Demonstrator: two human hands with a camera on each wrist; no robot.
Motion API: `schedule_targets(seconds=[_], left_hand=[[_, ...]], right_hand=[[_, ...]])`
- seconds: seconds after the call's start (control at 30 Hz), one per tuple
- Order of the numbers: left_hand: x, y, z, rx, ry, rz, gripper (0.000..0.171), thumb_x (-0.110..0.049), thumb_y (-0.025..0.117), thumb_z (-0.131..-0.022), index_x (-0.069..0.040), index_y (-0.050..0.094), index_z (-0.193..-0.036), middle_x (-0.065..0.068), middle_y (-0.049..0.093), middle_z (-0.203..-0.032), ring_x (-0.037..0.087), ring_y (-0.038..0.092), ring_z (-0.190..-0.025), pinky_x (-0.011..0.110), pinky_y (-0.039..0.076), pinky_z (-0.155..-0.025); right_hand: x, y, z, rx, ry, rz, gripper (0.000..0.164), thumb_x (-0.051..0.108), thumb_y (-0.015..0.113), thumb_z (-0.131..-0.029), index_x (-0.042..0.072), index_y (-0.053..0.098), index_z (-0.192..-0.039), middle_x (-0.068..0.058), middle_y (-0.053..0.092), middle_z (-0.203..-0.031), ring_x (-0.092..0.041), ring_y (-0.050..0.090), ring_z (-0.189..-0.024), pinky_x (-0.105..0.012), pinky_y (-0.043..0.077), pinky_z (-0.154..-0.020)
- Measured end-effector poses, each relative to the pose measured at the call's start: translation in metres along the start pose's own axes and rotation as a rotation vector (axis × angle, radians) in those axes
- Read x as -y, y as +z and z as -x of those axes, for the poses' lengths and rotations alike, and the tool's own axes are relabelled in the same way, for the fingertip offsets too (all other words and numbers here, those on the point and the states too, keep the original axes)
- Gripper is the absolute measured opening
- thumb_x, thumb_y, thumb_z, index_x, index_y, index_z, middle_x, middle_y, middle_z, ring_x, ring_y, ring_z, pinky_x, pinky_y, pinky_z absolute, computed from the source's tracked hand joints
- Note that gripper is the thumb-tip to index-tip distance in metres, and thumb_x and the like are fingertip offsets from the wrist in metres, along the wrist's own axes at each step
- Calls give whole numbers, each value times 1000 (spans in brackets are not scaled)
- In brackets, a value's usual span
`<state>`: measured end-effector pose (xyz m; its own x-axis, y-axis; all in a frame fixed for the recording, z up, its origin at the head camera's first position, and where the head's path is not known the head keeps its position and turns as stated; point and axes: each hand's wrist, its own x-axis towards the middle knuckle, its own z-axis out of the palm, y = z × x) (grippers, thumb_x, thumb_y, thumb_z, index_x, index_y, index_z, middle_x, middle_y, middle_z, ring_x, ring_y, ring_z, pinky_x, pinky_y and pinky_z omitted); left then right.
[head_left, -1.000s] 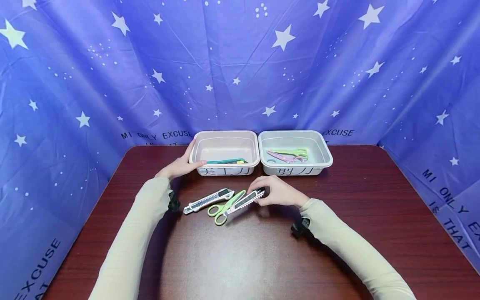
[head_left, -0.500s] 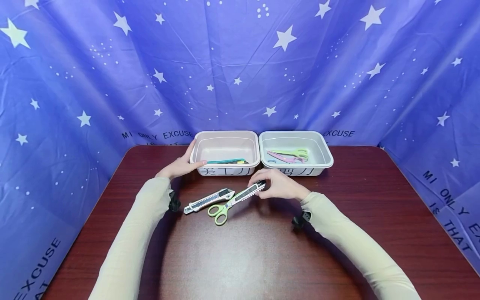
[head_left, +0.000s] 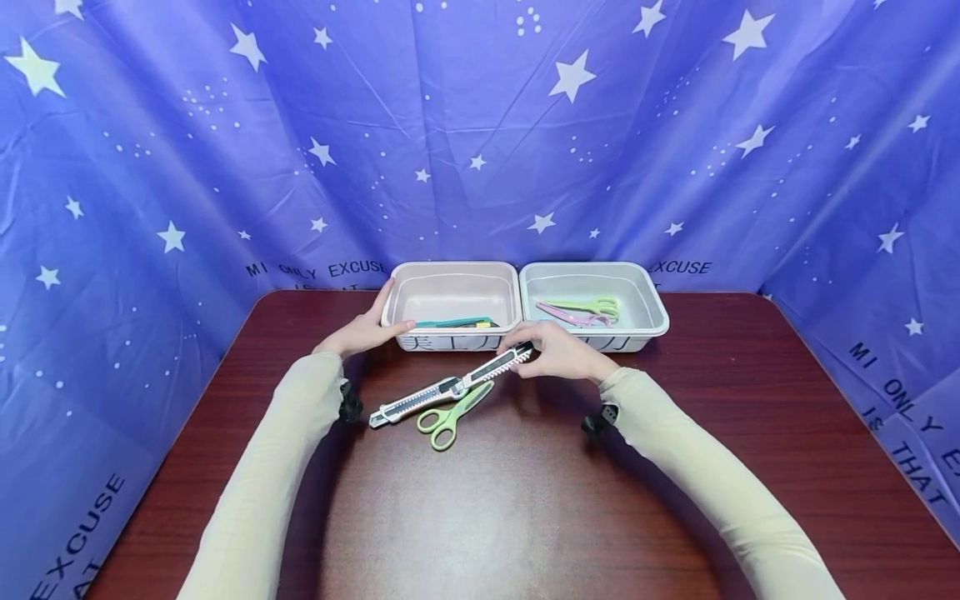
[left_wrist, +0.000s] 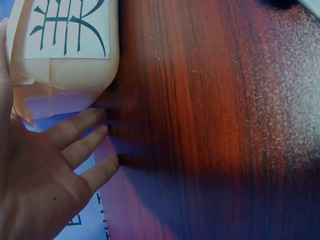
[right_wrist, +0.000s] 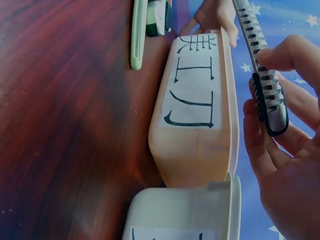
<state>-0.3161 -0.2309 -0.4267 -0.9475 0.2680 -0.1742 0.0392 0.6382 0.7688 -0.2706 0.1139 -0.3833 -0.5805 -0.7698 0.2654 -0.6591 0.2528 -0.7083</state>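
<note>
My right hand (head_left: pixel 558 354) pinches a white-and-black utility knife (head_left: pixel 497 367) by its dark end, between thumb and fingers. In the right wrist view the held knife (right_wrist: pixel 265 82) shows a ribbed grip. Its far end overlaps a second utility knife (head_left: pixel 412 402) on the table in the head view. Green-handled scissors (head_left: pixel 444 425) lie beside that one, blades pointing away to the right. My left hand (head_left: pixel 363 330) rests at the left end of the beige bin (head_left: pixel 453 287), thumb on the front rim, index finger along the outer side. The left wrist view shows its other fingers (left_wrist: pixel 82 145) straight and spread below the bin's corner.
The beige bin holds a teal cutter (head_left: pixel 450 322) and a yellow-and-black one. Against its right side stands a pale grey bin (head_left: pixel 645 300) with green scissors (head_left: pixel 597 307) and pink scissors (head_left: pixel 570 316). Both bins carry written front labels. Behind them hangs a blue star-printed cloth (head_left: pixel 480 167).
My right hand has moved away from me toward the bins, carrying the utility knife off the scissors, whose blades now show. My left hand has stayed at the beige bin.
</note>
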Motion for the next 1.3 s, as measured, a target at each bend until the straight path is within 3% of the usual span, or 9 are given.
schedule_targets(seconds=[0.13, 0.23, 0.47, 0.63, 0.87, 1.03, 1.13, 1.2, 1.3], left_hand=[[0, 0, 0, -1, 0, -3, 96, -59, 57, -76, -42, -14, -138, 21, 17, -143, 37, 28, -123, 51, 23, -97], [-1, 0, 0, -6, -7, -11, 96, -60, 57, -76, -42, -14, -138, 21, 18, -142, 38, 29, -122, 51, 23, -97], [-4, -1, 1, -7, -13, -10, 97, -60, 58, -75, -41, -13, -139, 23, 21, -141, 38, 30, -121, 50, 23, -97], [-21, -4, 12, 20, -18, 37, 95, -46, 61, -81, -31, -10, -142, 25, 18, -141, 40, 28, -122, 52, 21, -98], [-40, -4, 27, 30, -6, 31, 90, -38, 58, -86, -24, -10, -143, 25, 16, -142, 38, 27, -123, 50, 22, -98], [-36, -4, 25, 41, -3, 51, 90, -38, 58, -85, -24, -10, -143, 23, 13, -143, 36, 26, -124, 49, 22, -98], [-25, -5, 16, 34, -10, 56, 93, -43, 60, -82, -30, -10, -142, 21, 14, -144, 37, 26, -124, 50, 21, -98], [-15, -3, 9, 25, -5, 52, 94, -50, 60, -80, -37, -11, -140, 19, 15, -144, 35, 27, -124, 50, 22, -98], [-17, -3, 11, 24, -1, 42, 93, -48, 58, -82, -35, -12, -141, 20, 15, -144, 35, 27, -124, 49, 22, -98]], right_hand=[[16, -7, -5, -16, 12, -37, 26, -11, 63, -68, -4, 65, -94, -16, 60, -94, -29, 50, -86, -37, 39, -77], [15, -10, -10, -28, 8, -18, 26, -11, 64, -67, -3, 66, -92, -15, 61, -91, -30, 51, -82, -39, 39, -74], [-15, -11, -25, -74, 35, 26, 29, -3, 68, -67, 4, 68, -95, -5, 63, -96, -19, 52, -89, -30, 38, -82], [-27, -16, -35, -86, 80, 5, 28, 4, 68, -68, 7, 69, -96, -1, 63, -97, -14, 52, -92, -27, 36, -85], [-33, -19, -46, -81, 107, 19, 26, 3, 66, -69, 7, 69, -95, -1, 62, -85, -14, 50, -75, -25, 39, -68], [-22, -19, -52, -93, 197, -28, 26, 1, 67, -72, 0, 67, -98, -11, 63, -90, -19, 51, -80, -27, 39, -72], [-8, -21, -55, -91, 230, -42, 27, -1, 66, -73, -5, 65, -100, -18, 62, -98, -26, 51, -87, -33, 38, -79], [-8, -21, -59, -84, 239, -51, 27, -1, 65, -74, -4, 65, -101, -18, 61, -101, -27, 50, -90, -34, 38, -82], [-19, -19, -66, -93, 255, -44, 28, 2, 65, -74, -1, 66, -102, -14, 61, -103, -22, 51, -92, -32, 39, -84]])
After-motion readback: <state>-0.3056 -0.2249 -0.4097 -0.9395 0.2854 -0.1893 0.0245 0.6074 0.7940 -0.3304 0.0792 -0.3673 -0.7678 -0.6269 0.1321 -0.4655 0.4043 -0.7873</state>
